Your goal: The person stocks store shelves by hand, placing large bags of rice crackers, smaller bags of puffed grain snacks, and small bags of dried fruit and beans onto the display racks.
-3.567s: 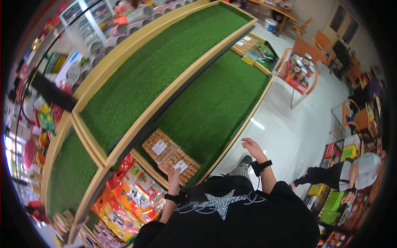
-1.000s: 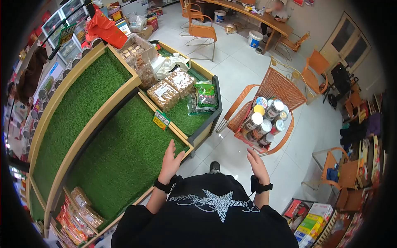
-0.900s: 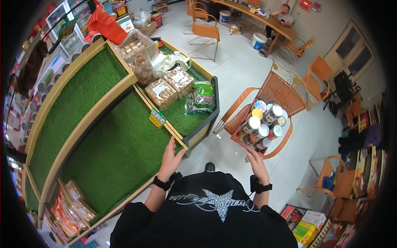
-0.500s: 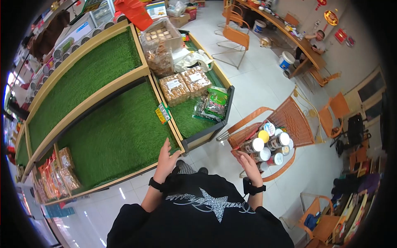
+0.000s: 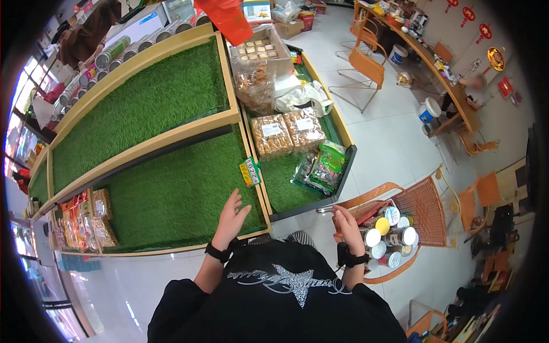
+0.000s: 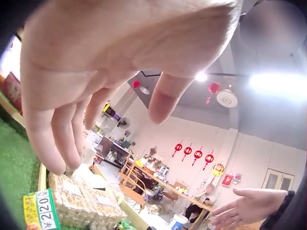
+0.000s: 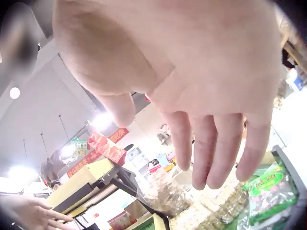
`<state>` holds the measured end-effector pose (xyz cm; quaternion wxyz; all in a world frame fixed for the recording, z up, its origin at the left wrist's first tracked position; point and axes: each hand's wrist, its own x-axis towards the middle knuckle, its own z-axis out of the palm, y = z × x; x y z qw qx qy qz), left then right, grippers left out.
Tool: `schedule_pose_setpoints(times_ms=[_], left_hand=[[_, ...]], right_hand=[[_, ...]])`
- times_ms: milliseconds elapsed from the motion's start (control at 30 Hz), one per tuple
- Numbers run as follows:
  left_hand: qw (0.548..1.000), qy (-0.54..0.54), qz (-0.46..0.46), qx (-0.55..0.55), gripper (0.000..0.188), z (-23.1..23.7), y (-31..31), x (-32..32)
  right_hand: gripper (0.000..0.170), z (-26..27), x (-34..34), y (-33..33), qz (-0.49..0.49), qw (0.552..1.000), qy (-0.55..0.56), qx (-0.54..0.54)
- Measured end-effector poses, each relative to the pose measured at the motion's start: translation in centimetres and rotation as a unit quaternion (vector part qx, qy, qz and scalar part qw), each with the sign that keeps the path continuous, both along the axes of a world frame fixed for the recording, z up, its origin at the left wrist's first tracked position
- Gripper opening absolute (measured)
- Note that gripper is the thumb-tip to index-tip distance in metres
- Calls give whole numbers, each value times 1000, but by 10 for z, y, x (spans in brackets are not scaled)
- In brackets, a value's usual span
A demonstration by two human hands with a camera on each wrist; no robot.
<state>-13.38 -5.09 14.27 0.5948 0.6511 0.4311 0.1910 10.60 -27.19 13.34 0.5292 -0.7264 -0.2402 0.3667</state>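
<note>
So both hands are relaxed with fingers mostly straight: the left hand (image 5: 231,218) has its fingers a bit spread and thumb out to the side, and the right hand (image 5: 350,230) has its fingers close together, thumb apart in the wrist view. From above, the left one lines up with the front right corner of the big green turf section (image 5: 171,186) on the bench (image 5: 183,249), can't really tell how high. Nearest thing to it is the 220 price tag (image 5: 250,172), on the wooden divider (image 5: 260,188) at that section's right side. Just past the divider there are two clear packs of nutty-looking snacks (image 5: 286,132) side by side, with green bags (image 5: 326,167) near them toward the outer corner. Behind those you get a bunched white cloth (image 5: 303,98), a plastic-wrapped brown bundle (image 5: 253,88) and a box of little squares (image 5: 258,50). Way over at the left end, red and orange packets (image 5: 76,220) sit beside more brown packs (image 5: 103,218). The right hand shows by the near side of a woven chair (image 5: 423,208) loaded with lidded jars (image 5: 392,235), one lid yellow; can't tell if it's touching anything there.
</note>
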Motion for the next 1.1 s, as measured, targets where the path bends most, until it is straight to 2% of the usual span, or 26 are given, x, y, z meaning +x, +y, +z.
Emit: schedule_pose_setpoints(times_ms=[67,133,167,233,367,433,500,567,633,667,700,767,833,900,967,1033,1067,1100], left_hand=[[1000,6,-10,-17,61,2,9,9],[994,-47,-5,-100,57,7,18,21],[993,-44,3,-106,57,7,23,26],[980,-86,10,-182,53,5,32,39],[974,-53,32,-218,46,-10,50,77],[972,-75,48,-219,53,-30,67,102],[970,-31,33,-239,47,-37,91,133],[958,-49,71,-275,54,-56,113,163],[957,-14,91,-275,60,-86,138,188],[958,12,101,-267,67,-102,151,200],[956,16,109,-273,67,-119,161,208],[958,53,156,-233,79,-149,177,220],[955,75,187,-220,81,-172,185,226],[950,94,217,-204,82,-182,191,228],[926,57,244,-282,87,-185,188,228],[930,61,243,-268,85,-191,187,226],[937,65,234,-252,84,-192,185,223],[935,65,239,-253,84,-186,184,220]], right_hand=[[37,-1,8,17,-6,1000,0,15],[36,-2,15,39,-3,999,31,6],[35,-3,20,50,-5,998,56,3],[35,-25,38,70,22,997,68,-14],[38,-49,75,130,66,990,115,-55],[38,-76,97,165,84,987,124,-62],[39,-112,120,202,106,984,105,-96],[40,-156,141,236,124,987,50,-87],[44,-157,156,276,139,982,5,-130],[45,-158,161,292,146,983,2,-108],[45,-155,164,308,153,982,7,-114],[47,-151,167,332,149,980,86,-102],[47,-187,167,340,132,984,63,-99],[42,-205,165,342,133,978,66,-149],[38,-220,160,340,121,985,42,-116],[33,-206,156,341,177,965,-13,-192],[31,-228,149,334,135,970,-142,-142],[31,-232,149,330,140,970,-141,-142]])
